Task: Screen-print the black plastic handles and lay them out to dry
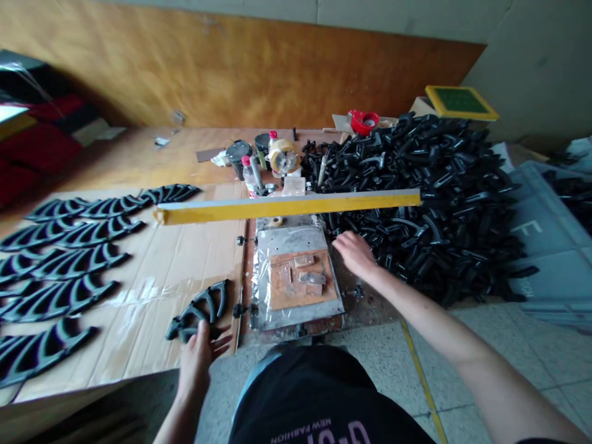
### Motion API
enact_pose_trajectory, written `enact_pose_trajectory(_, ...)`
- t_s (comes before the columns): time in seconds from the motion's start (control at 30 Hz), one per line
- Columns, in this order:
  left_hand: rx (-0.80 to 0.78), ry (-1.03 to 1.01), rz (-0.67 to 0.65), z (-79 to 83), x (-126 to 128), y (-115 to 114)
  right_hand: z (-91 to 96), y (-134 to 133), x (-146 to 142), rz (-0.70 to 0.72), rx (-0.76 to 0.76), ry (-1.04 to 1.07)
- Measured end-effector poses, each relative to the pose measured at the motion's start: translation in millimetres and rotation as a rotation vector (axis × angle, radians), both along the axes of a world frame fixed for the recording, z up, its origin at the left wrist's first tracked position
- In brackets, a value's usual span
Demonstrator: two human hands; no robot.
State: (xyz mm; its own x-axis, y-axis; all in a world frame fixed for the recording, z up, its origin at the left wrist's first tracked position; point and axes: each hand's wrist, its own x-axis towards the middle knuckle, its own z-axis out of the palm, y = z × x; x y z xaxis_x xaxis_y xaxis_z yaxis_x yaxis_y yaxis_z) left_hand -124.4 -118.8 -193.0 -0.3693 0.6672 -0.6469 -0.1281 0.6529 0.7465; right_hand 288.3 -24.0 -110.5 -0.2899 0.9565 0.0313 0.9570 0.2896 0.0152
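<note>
My left hand (200, 351) rests at the near edge of the cardboard sheet (185, 246), fingers spread, touching a black curved ribbed plastic part (201, 311). My right hand (355, 253) reaches to the near left edge of a big heap of black plastic parts (430, 197), fingers curled down among them; what they hold, if anything, is hidden. Between my hands lies a metal jig plate (296, 271) with an orange-brown pad and small blocks on it.
Rows of the same black curved parts (60, 259) lie on the cardboard at left. A yellow-edged bar (287, 206) spans above the jig. Bottles, a tape roll (283, 157) and a red tape dispenser (364, 121) stand behind. A grey crate (546, 246) sits at right.
</note>
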Motion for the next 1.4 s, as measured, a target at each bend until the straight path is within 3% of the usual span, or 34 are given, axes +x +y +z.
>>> enact_pose_trajectory(0.03, -0.033, 0.062, 0.039, -9.8, -24, -2, 3.3, 11, 35, -0.167, 0.028, -0.119)
enact_pose_trajectory(0.1, -0.146, 0.175, 0.06, -24.2, -59, -4, 5.7, 24, 99, -0.352, 0.041, -0.277)
enact_pose_trajectory(0.2, -0.296, 0.395, -0.185, -31.6, -78, 4, -4.1, 32, 168, -0.367, 0.032, -0.334)
enact_pose_trajectory(0.27, -0.329, 0.522, -0.341, -32.4, -81, 16, -14.6, 36, 193, -0.264, 0.1, -0.27)
enact_pose_trajectory(0.37, -0.348, 0.605, -0.331, -33.3, -88, 33, -23.6, 47, 196, -0.253, 0.296, -0.036)
enact_pose_trajectory(0.43, -0.35, 0.671, -0.318, -32.5, -91, 34, -23.7, 48, 172, -0.245, 0.324, 0.13)
enact_pose_trajectory(0.53, -0.333, 0.83, -0.258, -29.9, -83, 23, -25.4, 33, 100, -0.203, 0.245, 0.284)
enact_pose_trajectory(0.63, -0.181, 1.047, -0.236, -31.6, -57, 10, -40.6, 10, 15, 0.072, 0.167, 0.432)
enact_pose_trajectory(0.73, -0.009, 1.26, -0.294, -37.9, -30, 3, -61.7, -4, -44, 0.332, 0.105, 0.475)
enact_pose_trajectory(0.83, -0.023, 1.336, -0.3, -42.3, -15, 2, -75.3, -6, -68, 0.392, 0.143, 0.436)
enact_pose_trajectory(0.93, -0.064, 1.325, -0.304, -41.9, -15, 5, -79.2, -2, -70, 0.431, 0.185, 0.389)
enact_pose_trajectory(1.17, -0.061, 1.281, -0.402, -40.5, -38, 13, -60.7, -2, -87, 0.446, 0.173, 0.374)
enact_pose_trajectory(1.27, -0.068, 1.294, -0.383, -43.5, -40, 8, -54.1, -10, -120, 0.492, 0.101, 0.499)
enact_pose_trajectory(1.4, -0.039, 1.284, -0.402, -46.4, -35, 5, -59.5, -12, -184, 0.554, -0.089, 0.604)
